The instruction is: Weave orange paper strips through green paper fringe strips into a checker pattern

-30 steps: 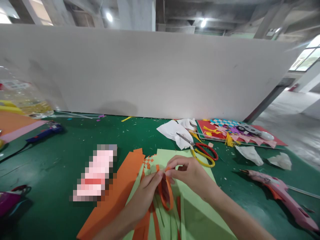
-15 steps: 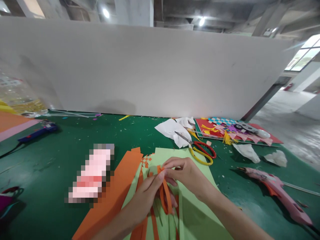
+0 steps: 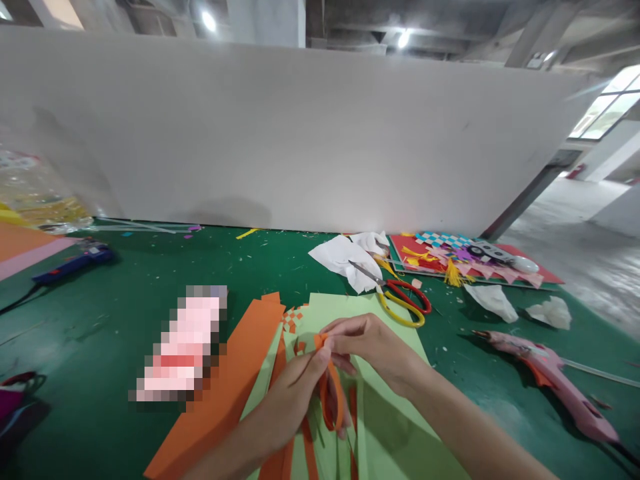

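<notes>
My left hand [image 3: 293,390] and my right hand [image 3: 373,347] meet over a light green paper sheet [image 3: 395,433] cut into strips. Both pinch the same orange paper strip [image 3: 333,393], which curls into a loop below my fingertips. Other orange strips run between the green ones, and a small orange-and-green woven patch [image 3: 293,319] sits at the sheet's far left corner. A wide orange paper sheet [image 3: 225,400] lies under the green one on the left.
Red-and-yellow scissors [image 3: 400,300] lie on white paper scraps [image 3: 340,257] beyond my hands. A pink glue gun [image 3: 545,380] is at the right, a blue one [image 3: 70,263] at far left. Craft pieces lie on a red board [image 3: 545,273]. A white panel [image 3: 300,133] backs the green table [image 3: 100,313].
The orange loop has been drawn lower and narrower between my hands. My right hand has shifted slightly down and left. The view has drifted a little.
</notes>
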A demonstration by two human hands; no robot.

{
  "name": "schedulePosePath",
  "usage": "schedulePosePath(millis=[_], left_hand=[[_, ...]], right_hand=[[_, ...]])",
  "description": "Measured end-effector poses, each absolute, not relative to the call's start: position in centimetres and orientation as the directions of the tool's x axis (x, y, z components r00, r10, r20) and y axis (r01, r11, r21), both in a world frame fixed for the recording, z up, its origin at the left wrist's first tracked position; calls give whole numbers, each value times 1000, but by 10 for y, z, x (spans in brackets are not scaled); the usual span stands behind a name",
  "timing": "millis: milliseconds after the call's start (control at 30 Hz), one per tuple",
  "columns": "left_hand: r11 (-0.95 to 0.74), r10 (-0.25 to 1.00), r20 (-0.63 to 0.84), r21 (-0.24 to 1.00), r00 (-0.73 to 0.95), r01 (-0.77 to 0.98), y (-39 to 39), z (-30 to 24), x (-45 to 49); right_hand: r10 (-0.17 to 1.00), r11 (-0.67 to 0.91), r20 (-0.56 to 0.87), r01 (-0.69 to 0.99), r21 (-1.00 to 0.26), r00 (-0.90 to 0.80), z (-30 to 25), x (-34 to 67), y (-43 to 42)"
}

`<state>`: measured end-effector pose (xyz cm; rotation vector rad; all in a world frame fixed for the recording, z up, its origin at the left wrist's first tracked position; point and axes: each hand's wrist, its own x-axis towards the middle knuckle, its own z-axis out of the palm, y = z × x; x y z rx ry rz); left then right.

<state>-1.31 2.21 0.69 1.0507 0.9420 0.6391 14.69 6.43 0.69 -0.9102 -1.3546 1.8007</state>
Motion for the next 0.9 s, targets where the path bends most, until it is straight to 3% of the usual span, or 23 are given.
schedulePosePath(millis=[567, 767, 900], left_hand=[[333, 829, -300, 943, 472, 12, 22, 9, -13], [385, 854, -258, 897, 453, -215, 29, 0, -14], [444, 847, -303, 855, 437, -269, 32, -2, -15]], right_hand=[[853, -275, -212, -64, -959, -477, 9, 143, 60], [819, -298, -130, -221, -929, -559, 7, 144, 59], [826, -288, -113, -242, -927, -552, 8, 143, 58]])
